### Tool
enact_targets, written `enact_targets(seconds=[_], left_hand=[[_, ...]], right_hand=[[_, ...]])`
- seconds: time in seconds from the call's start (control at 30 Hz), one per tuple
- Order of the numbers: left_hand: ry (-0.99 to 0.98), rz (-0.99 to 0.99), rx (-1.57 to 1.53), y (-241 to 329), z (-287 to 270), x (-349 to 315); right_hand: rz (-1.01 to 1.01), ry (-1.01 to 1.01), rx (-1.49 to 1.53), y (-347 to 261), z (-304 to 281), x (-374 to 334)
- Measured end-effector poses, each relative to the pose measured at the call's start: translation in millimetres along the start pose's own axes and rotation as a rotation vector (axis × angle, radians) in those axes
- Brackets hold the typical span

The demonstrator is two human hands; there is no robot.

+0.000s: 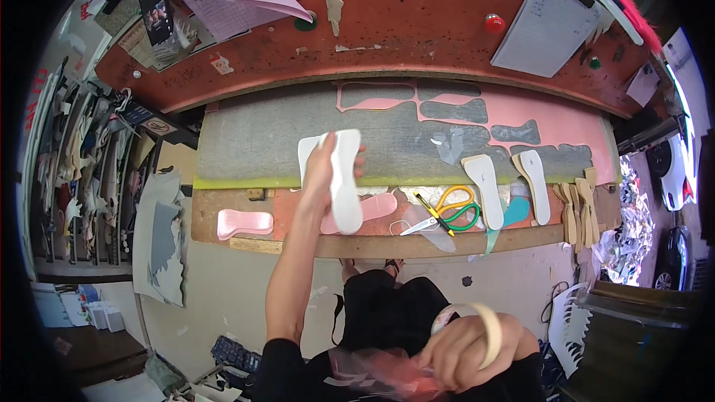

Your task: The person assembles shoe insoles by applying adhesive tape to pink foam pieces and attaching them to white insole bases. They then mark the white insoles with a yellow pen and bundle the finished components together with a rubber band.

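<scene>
Twelve o'clock: a scuffed red beam (417, 37) spans the far side of the bench (335, 248). Ten o'clock: pale wall (88, 6). Nine o'clock: rack (82, 278) packed with sheets (73, 141). Eight o'clock: brown desk (97, 350). Six to seven o'clock: pale floor (261, 283). Four o'clock: dark panel (633, 321). Three o'clock: scrap heap (631, 223), with a white car (674, 173) beside it. Bright light (687, 104) shows between two and three o'clock.

We obs. phone (156, 18) w/ lit screen on red beam (417, 37), upper L, beside pink papers (216, 11); clipped wht. sheet (538, 33) upper R, red btn. (494, 23) just L of it. We also note rack (86, 171) far L, dk. car (672, 260) far R, nr. scrap pile (631, 231).
</scene>
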State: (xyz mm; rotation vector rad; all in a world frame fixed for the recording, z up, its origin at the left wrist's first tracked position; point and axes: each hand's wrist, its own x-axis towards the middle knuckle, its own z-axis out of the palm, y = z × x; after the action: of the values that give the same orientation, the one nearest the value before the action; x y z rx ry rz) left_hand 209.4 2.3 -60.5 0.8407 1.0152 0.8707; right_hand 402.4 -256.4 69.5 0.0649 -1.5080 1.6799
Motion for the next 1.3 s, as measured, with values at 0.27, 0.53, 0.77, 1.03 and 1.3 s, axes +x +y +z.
enact_targets(seconds=[0.27,0.53,0.77,1.03,1.3], left_hand=[[0.215,0.641,1.059,-49,-13,97],[-0.181,0.7,1.525,-72,13,-54],[-0.161,0.766,1.71,-112,21,-65],[-0.079,0.977,1.82,-112,17,-63],[0.059,0.902,0.87,-24,58,-173]], right_hand=[[0.017,0.309,-0.153,-14,6,-23],[-0.077,0.559,-0.176,-10,0,-51],[-0.097,0.463,-0.13,-8,-5,-38],[-0.076,0.534,-0.066,-7,7,-51],[0.656,1.287,0.109,76,-13,-98]])
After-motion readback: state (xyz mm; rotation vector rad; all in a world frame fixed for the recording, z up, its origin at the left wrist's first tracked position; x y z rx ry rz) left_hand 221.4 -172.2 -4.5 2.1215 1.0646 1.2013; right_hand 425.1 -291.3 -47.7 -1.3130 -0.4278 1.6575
